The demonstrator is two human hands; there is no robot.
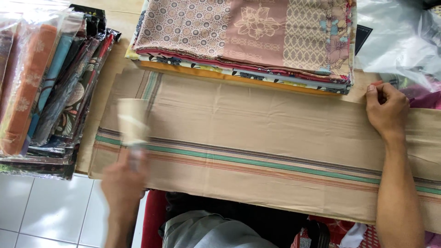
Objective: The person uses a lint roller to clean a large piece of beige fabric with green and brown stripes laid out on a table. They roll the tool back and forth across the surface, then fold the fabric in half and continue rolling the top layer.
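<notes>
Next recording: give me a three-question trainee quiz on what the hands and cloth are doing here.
1. True or false: the right hand rests on the upper edge of the tan striped cloth.
2. What lies just beyond the tan cloth? A) a stack of folded patterned fabrics B) a sewing machine C) a basket
3. Fill in: the left hand, blurred by motion, holds a pale flat ____ over the cloth's left end.

Key
1. True.
2. A.
3. Tool; its exact kind cannot be told through the blur.
</notes>
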